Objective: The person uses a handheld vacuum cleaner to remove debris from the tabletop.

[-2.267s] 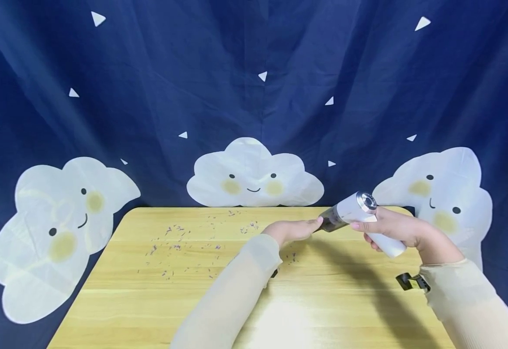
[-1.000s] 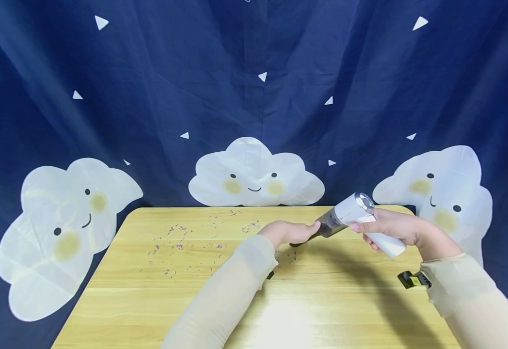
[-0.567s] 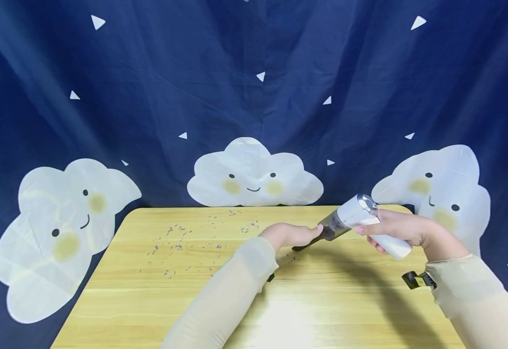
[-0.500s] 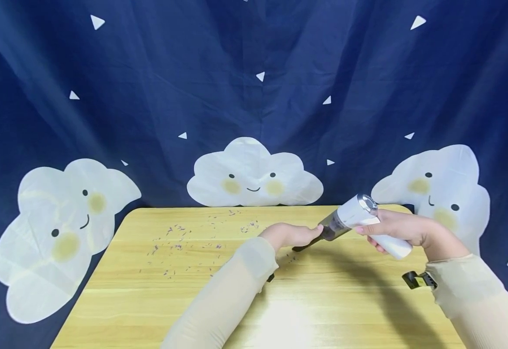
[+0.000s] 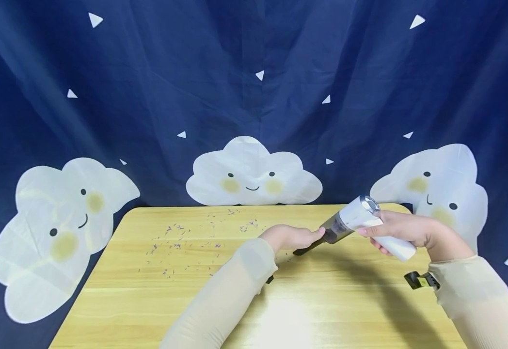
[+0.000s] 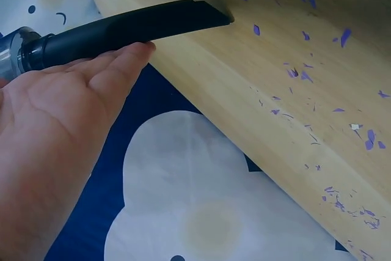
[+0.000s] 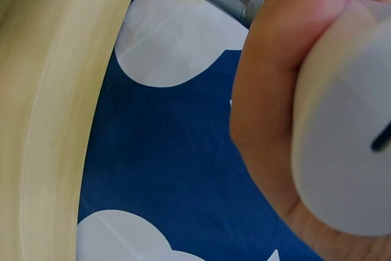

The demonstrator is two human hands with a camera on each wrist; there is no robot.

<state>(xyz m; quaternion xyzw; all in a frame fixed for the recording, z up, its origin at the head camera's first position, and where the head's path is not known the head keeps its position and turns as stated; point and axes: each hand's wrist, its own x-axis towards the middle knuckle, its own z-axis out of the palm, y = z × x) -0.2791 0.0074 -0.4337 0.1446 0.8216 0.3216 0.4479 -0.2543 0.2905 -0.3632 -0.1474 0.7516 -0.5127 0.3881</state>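
Observation:
My right hand (image 5: 404, 230) grips the white handle of a handheld vacuum cleaner (image 5: 358, 213), its body tilted down to the left. Its clear dust cup (image 5: 338, 229) has dark matter inside. At the front, my left hand (image 6: 67, 111) holds the black crevice nozzle (image 6: 131, 29), with the thumb by the cup in the head view. The nozzle's slanted tip is close over the table (image 5: 345, 310), beside a few purple scraps (image 5: 286, 257). In the right wrist view, my right fingers (image 7: 275, 65) curl round the handle.
Many more purple scraps (image 5: 175, 246) lie scattered over the left and back parts of the table. Behind the table's back edge hangs a dark blue curtain (image 5: 219, 97) with white clouds. A small black camera (image 5: 420, 280) sits on the right wrist.
The vacuum's nozzle has swung lower towards the table, and the vacuum has shifted slightly right. Fewer scraps show by the nozzle tip. Both hands stay on the vacuum.

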